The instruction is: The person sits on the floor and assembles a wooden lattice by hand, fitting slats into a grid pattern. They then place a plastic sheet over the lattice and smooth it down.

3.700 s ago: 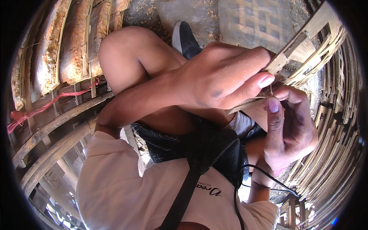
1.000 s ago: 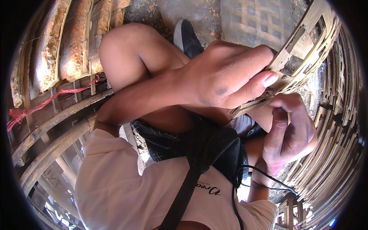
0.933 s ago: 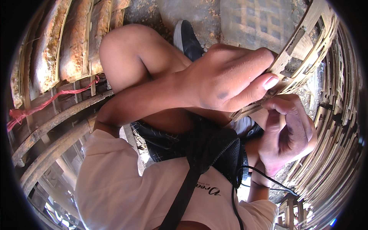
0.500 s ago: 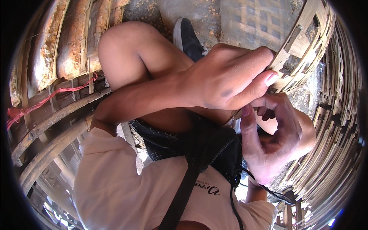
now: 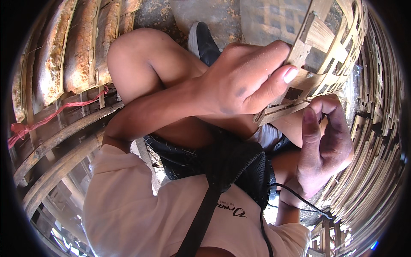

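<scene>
A woven bamboo basket [image 5: 321,35] with an open lattice tilts on its side at the upper right, its flat rim strip facing me. My left hand [image 5: 242,79] is closed on that rim, thumb laid over the near face and fingers behind it. Just below the basket's lower right edge is my right hand [image 5: 323,143], its thumb and forefinger bent together in a pinch. What lies between those fingertips, if anything, is hidden. A split strip end sticks out under my left thumb at the rim's lower corner.
Long thin bamboo strips [image 5: 376,145] are piled along the right. Bamboo slats [image 5: 79,60] and a red plastic tie [image 5: 19,128] line the left side. My bent legs, a dark shoe [image 5: 204,43] and a black bag [image 5: 235,165] occupy the middle.
My left hand and the basket have shifted slightly left, with more of the basket's lower corner showing. My right hand has moved right, away from my left thumb.
</scene>
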Demonstrator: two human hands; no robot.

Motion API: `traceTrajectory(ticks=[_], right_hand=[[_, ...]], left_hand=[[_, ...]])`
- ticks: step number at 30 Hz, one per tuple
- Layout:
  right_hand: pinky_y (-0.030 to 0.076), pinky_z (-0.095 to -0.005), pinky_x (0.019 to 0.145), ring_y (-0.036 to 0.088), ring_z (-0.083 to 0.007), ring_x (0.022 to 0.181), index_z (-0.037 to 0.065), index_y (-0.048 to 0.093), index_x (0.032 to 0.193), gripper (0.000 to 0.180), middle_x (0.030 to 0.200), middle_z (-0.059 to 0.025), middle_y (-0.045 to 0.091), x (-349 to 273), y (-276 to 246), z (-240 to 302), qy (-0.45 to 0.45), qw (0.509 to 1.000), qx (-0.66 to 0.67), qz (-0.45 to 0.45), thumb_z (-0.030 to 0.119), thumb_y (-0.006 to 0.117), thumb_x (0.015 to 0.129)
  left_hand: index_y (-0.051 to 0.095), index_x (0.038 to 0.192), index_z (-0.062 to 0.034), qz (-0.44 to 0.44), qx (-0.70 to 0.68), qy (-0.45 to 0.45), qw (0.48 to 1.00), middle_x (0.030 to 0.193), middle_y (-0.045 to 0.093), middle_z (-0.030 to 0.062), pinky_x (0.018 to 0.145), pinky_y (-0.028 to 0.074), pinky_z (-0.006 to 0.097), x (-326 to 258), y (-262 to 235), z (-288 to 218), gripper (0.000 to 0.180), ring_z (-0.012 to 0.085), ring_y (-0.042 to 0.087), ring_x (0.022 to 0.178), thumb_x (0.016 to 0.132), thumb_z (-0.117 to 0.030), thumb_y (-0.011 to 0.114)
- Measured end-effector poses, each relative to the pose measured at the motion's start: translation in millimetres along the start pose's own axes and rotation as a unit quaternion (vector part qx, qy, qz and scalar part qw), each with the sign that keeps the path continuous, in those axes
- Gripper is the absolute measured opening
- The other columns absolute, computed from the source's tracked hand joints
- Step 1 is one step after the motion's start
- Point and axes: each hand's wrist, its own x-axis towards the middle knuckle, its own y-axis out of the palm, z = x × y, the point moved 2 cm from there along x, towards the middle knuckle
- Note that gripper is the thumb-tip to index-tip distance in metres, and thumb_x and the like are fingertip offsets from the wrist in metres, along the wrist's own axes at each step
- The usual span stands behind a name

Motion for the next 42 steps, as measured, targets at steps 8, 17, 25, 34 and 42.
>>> traceTrajectory(ticks=[8, 17, 25, 34, 42], right_hand=[[0.047, -0.028, 0.063, 0.06, -0.0172, 0.068, -0.002, 0.069, 0.098, 0.005, 0.083, -0.0102, 0.067, -7, 4, 5, 0.035, 0.994, -0.064, 0.076, -0.001, 0.066, 0.094], [0.05, -0.0256, 0.076, 0.066, -0.0152, 0.077, -0.004, 0.07, 0.103, 0.011, 0.087, -0.0114, 0.071, -3, -4, 7, 0.034, 0.994, -0.056, 0.088, 0.005, 0.065, 0.098], [0.047, -0.0264, 0.059, 0.062, -0.0144, 0.063, -0.003, 0.069, 0.101, 0.009, 0.08, -0.009, 0.065, -6, 9, -2, -0.019, 0.993, -0.058, 0.097, -0.007, 0.067, 0.093], [0.043, -0.0225, 0.057, 0.059, -0.0088, 0.063, -0.001, 0.068, 0.101, 0.004, 0.08, -0.0053, 0.065, -7, 11, 6, 0.018, 0.997, 0.018, 0.074, 0.0, 0.064, 0.099], [0.043, -0.0288, 0.058, 0.055, -0.0169, 0.065, -0.002, 0.069, 0.097, 0.01, 0.081, -0.0074, 0.063, -8, 12, 1, -0.03, 0.993, -0.1, 0.057, -0.007, 0.068, 0.089]], left_hand=[[0.068, 0.115, 0.0092, -0.01, -0.009, -0.008, 1.0, 0.09, 0.074, 0.0169, 0.066, 0.058, 0.031, -1, 1, -2, 0.026, 0.0198, 0.073, 0.072, 0.102, -0.007, 0.054], [0.067, 0.115, 0.0117, -0.005, -0.012, 0.023, 1.0, 0.096, 0.075, 0.019, 0.068, 0.059, 0.032, -1, 1, -1, 0.025, 0.0236, 0.075, 0.077, 0.1, -0.004, 0.055], [0.067, 0.114, 0.0119, -0.008, -0.008, 0.039, 0.999, 0.09, 0.074, 0.0177, 0.063, 0.057, 0.032, 0, 2, 0, 0.025, 0.0217, 0.072, 0.069, 0.099, -0.004, 0.055], [0.068, 0.114, 0.0113, 0.002, 0.019, 0.028, 0.999, 0.082, 0.071, 0.0148, 0.057, 0.054, 0.032, -1, 0, -2, 0.026, 0.0196, 0.068, 0.062, 0.099, -0.006, 0.054], [0.068, 0.112, 0.011, -0.017, -0.009, 0.032, 0.999, 0.09, 0.074, 0.0177, 0.063, 0.058, 0.032, 1, 2, 0, 0.025, 0.022, 0.073, 0.07, 0.1, -0.006, 0.054]])
